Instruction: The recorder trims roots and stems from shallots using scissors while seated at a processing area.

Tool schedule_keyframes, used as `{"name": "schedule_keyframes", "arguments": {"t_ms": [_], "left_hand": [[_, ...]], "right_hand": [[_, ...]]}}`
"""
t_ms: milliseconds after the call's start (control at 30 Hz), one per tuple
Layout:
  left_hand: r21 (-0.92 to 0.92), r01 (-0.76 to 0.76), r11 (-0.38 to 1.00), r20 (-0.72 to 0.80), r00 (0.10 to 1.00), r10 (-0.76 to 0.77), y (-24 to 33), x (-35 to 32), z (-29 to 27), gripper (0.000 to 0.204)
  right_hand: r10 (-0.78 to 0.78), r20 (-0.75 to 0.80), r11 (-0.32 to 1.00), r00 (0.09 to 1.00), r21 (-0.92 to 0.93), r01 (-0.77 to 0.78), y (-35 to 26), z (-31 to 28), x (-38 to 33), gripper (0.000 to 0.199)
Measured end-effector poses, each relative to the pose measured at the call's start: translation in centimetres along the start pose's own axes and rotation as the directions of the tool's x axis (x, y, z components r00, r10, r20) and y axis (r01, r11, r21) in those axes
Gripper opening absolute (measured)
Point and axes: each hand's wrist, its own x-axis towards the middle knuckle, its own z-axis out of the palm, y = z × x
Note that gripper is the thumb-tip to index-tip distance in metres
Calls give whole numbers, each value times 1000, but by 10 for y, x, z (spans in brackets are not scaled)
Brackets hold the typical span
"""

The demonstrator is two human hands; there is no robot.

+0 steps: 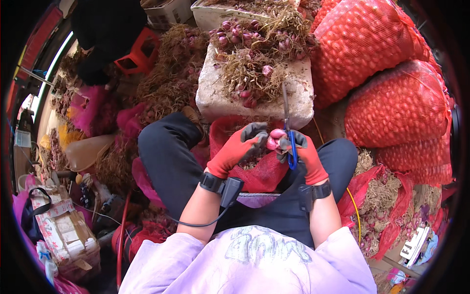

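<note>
My right hand, in a red glove with grey fingers, holds scissors with blue handles and long blades pointing away from me. A small cluster of pink-purple shallots sits at the fingertips of that same hand. Close on the cluster's left is my left hand, gloved alike, its fingers curved and apart with nothing visible between them. Whether its fingertips touch the shallots is hard to see. Below both hands, a red mesh bag lies spread between my legs.
Ahead stands a white foam box topped with dried shallot bunches. Full red net sacks are piled at right. A red stool and another person in dark clothes are far left. A taped carton stands near left.
</note>
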Motion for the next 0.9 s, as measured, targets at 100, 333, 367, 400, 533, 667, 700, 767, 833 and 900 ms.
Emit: {"name": "schedule_keyframes", "arguments": {"t_ms": [100, 333, 367, 400, 533, 667, 700, 767, 833, 900], "left_hand": [[82, -119, 989, 183, 978, 103, 15, -9, 6, 29], [65, -276, 959, 76, 959, 271, 7, -4, 11, 32], [95, -364, 927, 29, 932, 362, 12, -7, 18, 32], [92, -366, 926, 21, 931, 365, 15, -8, 21, 32], [440, -675, 592, 151, 706, 692, 19, -9, 28, 32], [606, -642, 470, 178, 685, 707, 17, -11, 30, 34], [667, -618, 416, 171, 670, 722, 15, -10, 29, 31], [724, -589, 359, 168, 656, 736, 9, -9, 27, 29], [798, -473, 373, 100, 715, 692, 0, -6, 24, 23], [657, -332, 677, -29, 886, 463, -9, -1, 16, 21]], "right_hand": [[128, -74, 991, 989, -35, -131, 5, 4, 3, 28], [-64, 243, 869, 968, 490, -66, 22, -19, 13, 48], [-35, -1, 926, 999, 375, 33, 27, -16, 6, 49], [-31, 5, 928, 1000, 372, 27, 26, -17, 6, 49], [26, 220, 902, 975, 416, -118, 17, -15, 4, 26], [-2, 377, 716, 926, 647, -262, 30, -20, 11, 22], [105, 284, 726, 953, 633, -268, 27, -17, 9, 19], [86, 203, 842, 975, 509, -180, 23, -8, 8, 19], [14, 17, 959, 1000, 283, -18, 14, 7, 6, 14], [77, -74, 920, 994, 390, -42, 16, 10, 8, 15]]}}
